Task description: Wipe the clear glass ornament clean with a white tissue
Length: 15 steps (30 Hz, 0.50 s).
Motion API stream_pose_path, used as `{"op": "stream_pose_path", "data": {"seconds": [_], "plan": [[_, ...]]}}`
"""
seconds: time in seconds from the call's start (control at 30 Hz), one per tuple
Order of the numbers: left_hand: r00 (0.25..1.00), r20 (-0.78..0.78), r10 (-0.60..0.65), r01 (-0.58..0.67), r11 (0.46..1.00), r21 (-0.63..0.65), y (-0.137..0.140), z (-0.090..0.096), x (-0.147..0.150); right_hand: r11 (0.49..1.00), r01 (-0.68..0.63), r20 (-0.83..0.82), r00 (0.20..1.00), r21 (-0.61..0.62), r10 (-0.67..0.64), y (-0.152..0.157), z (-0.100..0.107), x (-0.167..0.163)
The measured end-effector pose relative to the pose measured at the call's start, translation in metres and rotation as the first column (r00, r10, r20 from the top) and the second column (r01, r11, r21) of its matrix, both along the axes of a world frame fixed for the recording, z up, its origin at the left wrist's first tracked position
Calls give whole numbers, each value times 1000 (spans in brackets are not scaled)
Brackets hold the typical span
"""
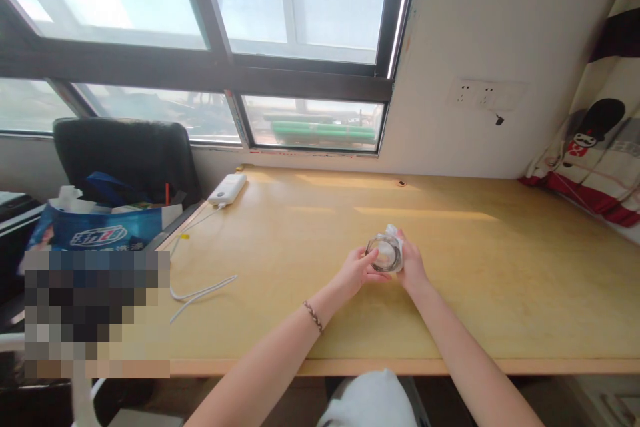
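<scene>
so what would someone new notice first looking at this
Two hands meet mid-desk around a small clear glass jar: the left hand grips one side, the right hand the other, with a white cloth bunched against it. Next, the bare wooden desk under a big window, and a white power bank at its far left corner.

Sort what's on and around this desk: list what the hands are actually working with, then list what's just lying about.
In hand:
- glass jar, held between left hand and right hand
- white cloth, bunched behind the jar at the right hand

Lying about:
- power bank
- white cable
- blue bag
- black chair
- desk
</scene>
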State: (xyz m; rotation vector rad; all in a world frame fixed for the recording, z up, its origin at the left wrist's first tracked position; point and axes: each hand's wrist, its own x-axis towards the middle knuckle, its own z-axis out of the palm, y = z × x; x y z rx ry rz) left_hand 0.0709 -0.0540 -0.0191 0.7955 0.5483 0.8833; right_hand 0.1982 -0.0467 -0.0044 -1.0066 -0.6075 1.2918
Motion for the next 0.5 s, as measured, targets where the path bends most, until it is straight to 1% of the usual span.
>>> {"op": "stream_pose_path", "data": {"seconds": [0.07,0.1,0.17,0.23,0.3,0.37,0.43,0.5], "plan": [[995,88,52,-46,996,-70,1,1,2,991,-112,73,992,71,107,-2,4,-2],[992,108,69,-56,991,-118,2,2,2,983,-159,128,981,93,146,-3,4,-3],[991,115,73,-47,976,-215,5,1,2,975,-190,240,958,119,157,-4,3,-5],[994,99,40,-12,962,-273,8,-1,1,977,-171,298,946,126,128,-5,-1,-7],[997,73,-15,36,956,-292,10,-3,0,978,-163,259,957,126,126,-5,-3,-8],[996,56,-73,86,956,-280,9,-5,0,979,-158,165,977,125,137,-5,-3,-8],[991,36,-126,131,965,-229,6,-4,0,984,-122,60,992,126,115,-5,-2,-6],[992,-10,-122,120,985,-125,3,-3,0,991,-70,-23,997,111,73,-4,-2,-3]]}}
